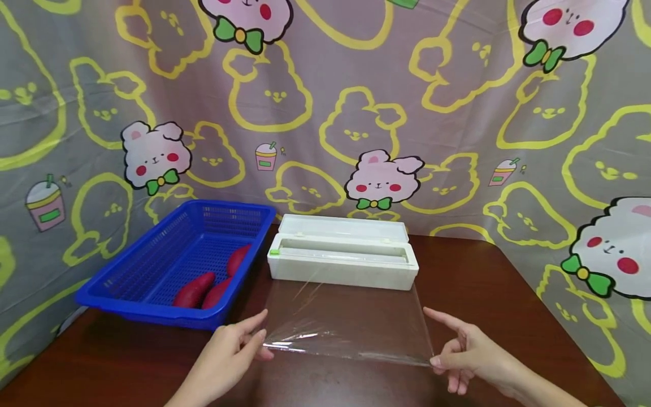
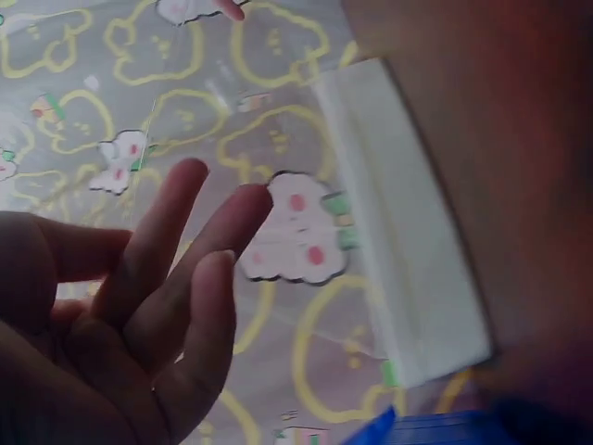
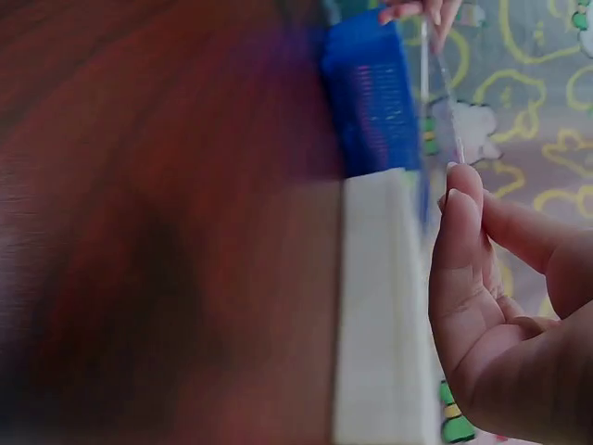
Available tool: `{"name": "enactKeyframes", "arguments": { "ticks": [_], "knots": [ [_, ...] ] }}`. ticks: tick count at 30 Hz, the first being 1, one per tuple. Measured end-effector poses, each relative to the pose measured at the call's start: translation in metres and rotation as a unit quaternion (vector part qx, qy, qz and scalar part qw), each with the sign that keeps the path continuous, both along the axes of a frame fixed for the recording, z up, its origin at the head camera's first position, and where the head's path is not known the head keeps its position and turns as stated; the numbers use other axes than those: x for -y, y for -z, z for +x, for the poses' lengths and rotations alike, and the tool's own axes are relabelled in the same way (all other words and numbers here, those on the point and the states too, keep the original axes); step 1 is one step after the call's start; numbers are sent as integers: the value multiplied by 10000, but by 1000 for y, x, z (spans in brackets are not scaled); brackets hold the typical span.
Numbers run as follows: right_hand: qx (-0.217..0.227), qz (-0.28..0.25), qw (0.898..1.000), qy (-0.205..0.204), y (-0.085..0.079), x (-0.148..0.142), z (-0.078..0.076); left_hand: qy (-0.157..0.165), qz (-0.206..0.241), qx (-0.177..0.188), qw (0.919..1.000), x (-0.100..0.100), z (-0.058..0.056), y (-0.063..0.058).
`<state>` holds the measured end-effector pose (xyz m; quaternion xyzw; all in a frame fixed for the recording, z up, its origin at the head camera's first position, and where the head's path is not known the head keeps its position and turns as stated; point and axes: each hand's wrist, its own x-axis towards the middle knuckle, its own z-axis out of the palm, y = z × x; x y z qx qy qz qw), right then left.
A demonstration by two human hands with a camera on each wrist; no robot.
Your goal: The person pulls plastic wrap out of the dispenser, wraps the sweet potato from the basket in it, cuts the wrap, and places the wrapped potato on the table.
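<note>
A clear sheet of plastic wrap stretches toward me from a white wrap dispenser box, whose lid stands raised at the back. My left hand pinches the sheet's near left corner between thumb and fingers. At the near right corner, my right hand pinches the film, its index finger pointing out along the side edge. The right wrist view shows that thumb pressed against a fingertip at the film's edge. In the left wrist view several fingers are spread beside the see-through film.
A blue plastic basket stands left of the dispenser, with several red-skinned sweet potatoes in its near right part. The dark wooden table extends to the right. A patterned cloth hangs behind and along both sides.
</note>
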<state>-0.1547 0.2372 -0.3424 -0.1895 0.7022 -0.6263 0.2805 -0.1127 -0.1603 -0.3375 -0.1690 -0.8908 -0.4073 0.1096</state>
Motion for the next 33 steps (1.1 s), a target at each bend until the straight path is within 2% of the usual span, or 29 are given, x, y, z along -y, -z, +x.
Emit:
{"name": "enactKeyframes", "arguments": {
  "ticks": [2,4,8,11,15,18,23,25,30,33],
  "knots": [
    [141,8,9999,40,11,-1,2,225,-237,175,9993,1,1,8],
    [237,2,9997,92,20,-1,2,418,-433,497,9969,2,0,14],
    [343,31,9993,133,30,-3,1,623,-728,920,9911,1,-3,27],
    [289,46,9995,147,37,-4,0,801,-688,1142,9878,1,-6,36],
    [174,-11,9998,71,48,-5,0,1081,-287,1537,9818,3,-9,46],
    [117,-50,9999,-7,57,-5,-1,1143,-140,1712,9785,3,-9,49],
    [110,-11,9999,6,65,-5,-2,1050,-549,1671,9788,3,-10,49],
    [149,19,9999,-1,67,-5,-3,1104,-616,1687,9775,3,-12,50],
    [406,65,9992,-9,71,-2,-7,1421,-251,2134,9663,3,-20,52],
    [548,71,9985,6,74,-1,-8,1496,-206,2411,9587,4,-25,53]
  ]
}}
